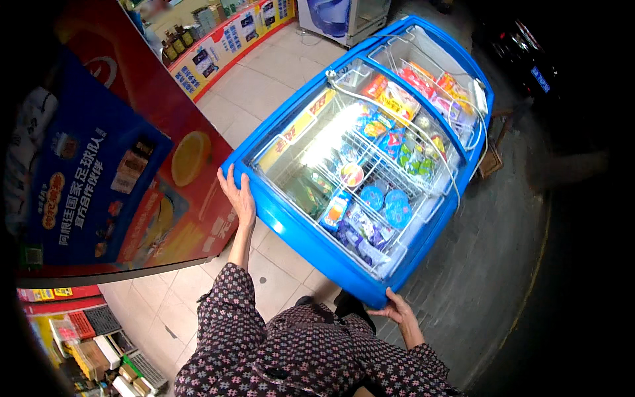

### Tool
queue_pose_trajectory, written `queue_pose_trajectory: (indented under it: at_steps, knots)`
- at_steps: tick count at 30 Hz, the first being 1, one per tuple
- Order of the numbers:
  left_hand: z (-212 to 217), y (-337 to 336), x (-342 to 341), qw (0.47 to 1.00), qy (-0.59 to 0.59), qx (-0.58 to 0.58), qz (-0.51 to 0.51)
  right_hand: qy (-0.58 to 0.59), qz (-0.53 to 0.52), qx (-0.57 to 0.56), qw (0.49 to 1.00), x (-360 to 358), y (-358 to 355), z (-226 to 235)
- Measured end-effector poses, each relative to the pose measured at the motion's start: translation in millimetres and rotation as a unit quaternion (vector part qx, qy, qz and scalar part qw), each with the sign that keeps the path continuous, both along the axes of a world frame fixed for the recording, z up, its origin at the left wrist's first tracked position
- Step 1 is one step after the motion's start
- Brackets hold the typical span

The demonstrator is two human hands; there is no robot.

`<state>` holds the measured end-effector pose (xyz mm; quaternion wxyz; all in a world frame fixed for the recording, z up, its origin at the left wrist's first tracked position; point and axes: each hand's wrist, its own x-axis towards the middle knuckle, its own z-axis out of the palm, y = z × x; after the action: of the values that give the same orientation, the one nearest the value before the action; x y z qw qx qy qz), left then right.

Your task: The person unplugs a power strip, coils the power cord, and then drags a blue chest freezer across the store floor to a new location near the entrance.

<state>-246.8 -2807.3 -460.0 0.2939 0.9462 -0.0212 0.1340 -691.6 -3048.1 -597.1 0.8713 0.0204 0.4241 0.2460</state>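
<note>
A blue chest freezer (284, 228) with a curved glass top stands in front of me, turned at a slant. Through the glass show wire baskets (370, 155) with colourful ice-cream packs (397, 99). Lower down lie two round blue tubs (397, 210) and some purple-and-white packs (364, 225). My left hand (241, 200) grips the freezer's near left corner, with fingers and thumb at the blue rim. My right hand (397, 309) is closed around its near right corner, the fingertips partly hidden against the side.
A large red and blue advertising panel (132, 159) stands close on my left. Beyond it runs a counter (218, 49) with bottles and boxes. A glass-door cabinet (364, 16) is at the back. Crates and cartons (99, 351) lie at lower left. Dark paving (476, 278) borders the tiles; a parked vehicle (529, 59) is beyond.
</note>
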Motion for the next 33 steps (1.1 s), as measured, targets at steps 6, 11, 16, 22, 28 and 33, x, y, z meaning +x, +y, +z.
queue_pose_trajectory:
  at_steps: [6, 11, 16, 22, 28, 33]
  knots:
    - [31, -2, -5, 1.000, 0.005, -0.029, 0.006, 0.051, -0.040, 0.065, 0.996, 2, 2, 12]
    - [62, 4, -7, 0.999, 0.012, -0.029, 0.029, 0.028, -0.021, 0.072, 0.997, -40, 39, -28]
    - [125, 51, -21, 0.999, 0.023, -0.029, 0.026, 0.098, 0.090, -0.019, 0.991, -30, 86, 55]
    - [174, 95, -27, 0.998, 0.037, -0.051, 0.027, 0.097, 0.093, -0.022, 0.991, 13, 115, 179]
    - [206, 123, -30, 0.998, 0.040, -0.045, 0.024, 0.123, 0.145, 0.032, 0.981, -51, 145, 158]
    - [196, 135, -17, 0.997, 0.045, -0.064, 0.017, 0.094, 0.131, 0.017, 0.987, 14, 144, 228]
